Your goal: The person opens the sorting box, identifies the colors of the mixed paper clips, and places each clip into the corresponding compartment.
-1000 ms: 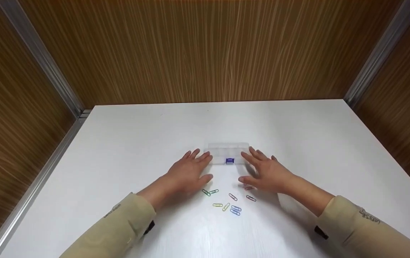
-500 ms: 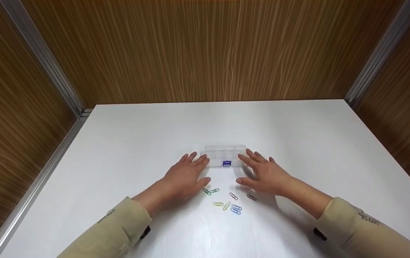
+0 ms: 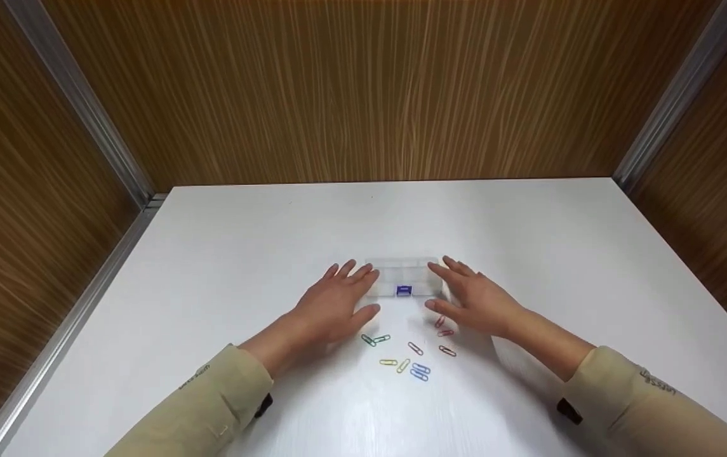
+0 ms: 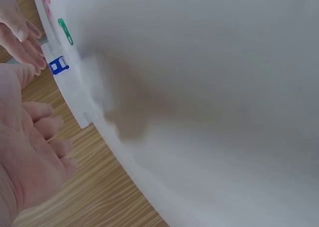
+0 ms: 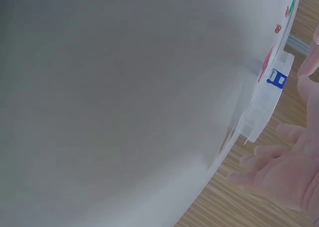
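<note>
A clear plastic compartment box point(image 3: 404, 274) with a blue latch point(image 3: 404, 290) lies on the white table in the head view. My left hand point(image 3: 333, 306) is at its left end, fingers straight and spread, the fingertips overlapping that end from above. At the right end my right hand point(image 3: 480, 301) is spread too, its index fingertip over the box's corner. Neither hand grips anything. In the left wrist view the palm point(image 4: 32, 147) faces the box side with a gap between; the right wrist view shows the right palm point(image 5: 289, 172) likewise apart from the box point(image 5: 264, 100).
Loose paper clips lie in front of the box: green point(image 3: 381, 339), yellow point(image 3: 388, 362), blue point(image 3: 420, 372), red point(image 3: 445, 332) and dark red ones point(image 3: 447, 350). Wood-grain panels point(image 3: 363, 95) wall the white table point(image 3: 261, 235) at the back and both sides.
The box first shifted slightly left and nearer. Since then my right hand has moved up and a little right off it, uncovering the red clips. My left hand has barely moved.
</note>
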Tool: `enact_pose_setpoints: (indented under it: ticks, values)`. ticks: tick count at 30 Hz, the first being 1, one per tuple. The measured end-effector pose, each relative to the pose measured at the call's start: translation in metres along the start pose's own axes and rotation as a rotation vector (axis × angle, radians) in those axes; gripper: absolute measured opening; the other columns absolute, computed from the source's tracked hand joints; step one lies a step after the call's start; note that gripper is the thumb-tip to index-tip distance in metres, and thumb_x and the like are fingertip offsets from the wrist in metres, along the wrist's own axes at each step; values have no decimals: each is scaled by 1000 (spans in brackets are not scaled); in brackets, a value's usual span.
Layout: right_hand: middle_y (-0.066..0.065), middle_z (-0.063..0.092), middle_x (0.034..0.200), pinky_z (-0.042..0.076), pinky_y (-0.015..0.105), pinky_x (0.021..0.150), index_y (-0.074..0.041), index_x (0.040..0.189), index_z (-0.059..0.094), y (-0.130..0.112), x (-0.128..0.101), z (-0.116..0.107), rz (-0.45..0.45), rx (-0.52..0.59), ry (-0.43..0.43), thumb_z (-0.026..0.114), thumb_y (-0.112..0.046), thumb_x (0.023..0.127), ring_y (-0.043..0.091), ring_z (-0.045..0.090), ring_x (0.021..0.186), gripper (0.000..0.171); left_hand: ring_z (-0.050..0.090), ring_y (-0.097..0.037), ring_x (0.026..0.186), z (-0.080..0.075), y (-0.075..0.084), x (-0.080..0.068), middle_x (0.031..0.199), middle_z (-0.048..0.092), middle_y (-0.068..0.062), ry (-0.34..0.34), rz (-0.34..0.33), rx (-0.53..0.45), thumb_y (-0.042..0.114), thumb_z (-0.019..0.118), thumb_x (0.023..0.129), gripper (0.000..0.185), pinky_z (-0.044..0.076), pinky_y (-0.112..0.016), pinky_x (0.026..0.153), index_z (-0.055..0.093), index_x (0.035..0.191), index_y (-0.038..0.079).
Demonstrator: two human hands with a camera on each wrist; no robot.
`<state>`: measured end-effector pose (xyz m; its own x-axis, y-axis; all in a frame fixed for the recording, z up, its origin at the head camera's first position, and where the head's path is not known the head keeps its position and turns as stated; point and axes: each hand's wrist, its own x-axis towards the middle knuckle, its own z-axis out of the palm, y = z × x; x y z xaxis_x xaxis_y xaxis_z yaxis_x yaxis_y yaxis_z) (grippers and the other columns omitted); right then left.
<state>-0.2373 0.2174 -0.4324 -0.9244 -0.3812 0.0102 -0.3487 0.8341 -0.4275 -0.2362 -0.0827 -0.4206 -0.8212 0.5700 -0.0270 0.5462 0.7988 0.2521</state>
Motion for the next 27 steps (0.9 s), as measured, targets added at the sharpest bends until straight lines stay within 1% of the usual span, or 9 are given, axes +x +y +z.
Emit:
enact_pose_setpoints:
  ticks: [3, 6, 10, 15, 17, 20, 24, 27]
  values:
    - [18, 34, 169, 30, 67, 117, -19, 163, 44, 2, 2, -2, 9, 25, 10, 68, -55, 101, 47, 35, 152, 76, 22, -30, 160, -2, 2, 6, 170, 35, -5, 19, 14, -21, 50, 48, 110, 67, 12, -46, 129, 39, 165, 12]
    - [19, 36, 168, 36, 64, 115, -17, 161, 47, 4, 4, -3, -12, 39, 26, 70, -50, 101, 47, 39, 150, 72, 21, -28, 161, -4, 1, 13, 171, 35, -3, 19, 22, -55, 51, 49, 109, 68, 12, -44, 129, 39, 165, 14]
    - [20, 42, 165, 39, 61, 114, -13, 156, 55, 4, 8, -3, -75, 71, 57, 75, -39, 100, 45, 43, 148, 65, 20, -24, 161, -4, -4, 24, 172, 32, 0, 3, 38, -95, 54, 52, 107, 71, 12, -41, 128, 36, 167, 18]
    - [19, 52, 157, 43, 59, 112, -10, 147, 64, 1, 11, -3, -181, 119, 117, 81, -23, 97, 42, 50, 143, 55, 22, -24, 160, -5, -15, 40, 172, 31, -2, 8, 75, -170, 52, 63, 104, 76, 15, -41, 128, 37, 166, 17]
    - [19, 57, 153, 44, 57, 111, -8, 143, 67, 0, 12, -3, -224, 130, 146, 82, -17, 96, 41, 54, 140, 50, 23, -25, 160, -5, -19, 44, 172, 32, -4, 13, 73, -208, 49, 68, 102, 78, 17, -42, 128, 38, 166, 17]
    - [19, 63, 145, 46, 56, 110, -6, 138, 70, -2, 15, -2, -267, 148, 179, 82, -12, 95, 39, 59, 135, 45, 24, -26, 160, -4, -25, 50, 171, 33, -4, 13, 49, -248, 48, 72, 100, 79, 18, -45, 128, 40, 165, 19]
    - [13, 67, 138, 49, 53, 108, -7, 134, 73, -4, 18, -1, -266, 175, 185, 82, -11, 94, 35, 63, 129, 41, 28, -25, 159, -2, -30, 53, 170, 36, -2, 5, 13, -264, 48, 74, 99, 78, 20, -46, 127, 42, 164, 21]
    - [10, 68, 132, 51, 52, 105, -8, 134, 74, -5, 21, 0, -245, 196, 175, 82, -12, 95, 34, 65, 123, 40, 34, -25, 156, -1, -32, 53, 167, 41, -3, 13, 16, -282, 44, 76, 98, 75, 24, -44, 126, 46, 162, 20]
